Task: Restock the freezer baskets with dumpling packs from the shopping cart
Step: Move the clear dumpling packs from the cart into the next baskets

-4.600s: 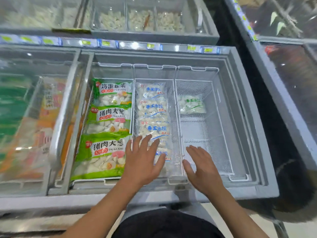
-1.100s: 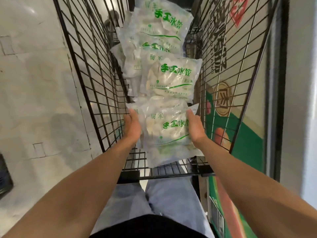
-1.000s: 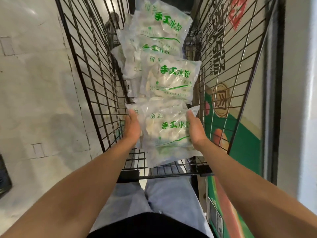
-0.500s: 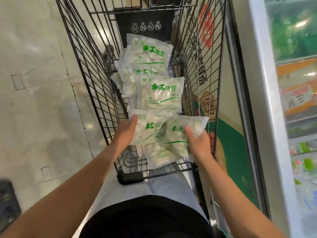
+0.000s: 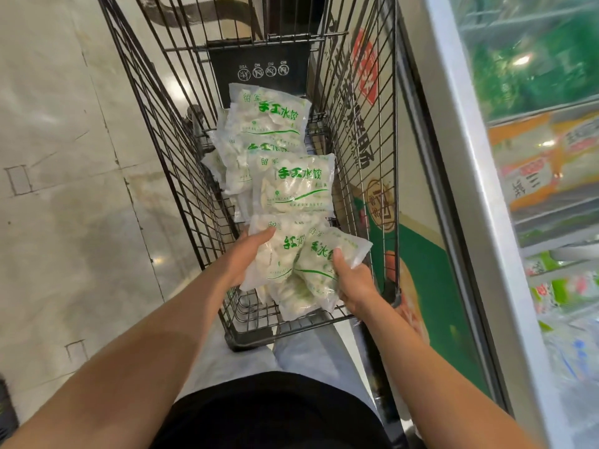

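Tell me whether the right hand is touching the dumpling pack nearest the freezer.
Touching. The head view shows the right hand gripping the right-hand dumpling pack, thumb pressed on its printed front and fingers hidden beneath it, above the shopping cart.

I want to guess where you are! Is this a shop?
Probably yes, a supermarket's frozen-food aisle. There's a wire shopping cart holding dumpling packs, and a glass-topped freezer full of packaged food beside it.

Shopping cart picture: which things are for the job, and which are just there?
For the job:
- held dumpling packs
- left hand, right hand
- packs in the cart
- shopping cart
- freezer

Just there:
- floor
- cart's warning panel
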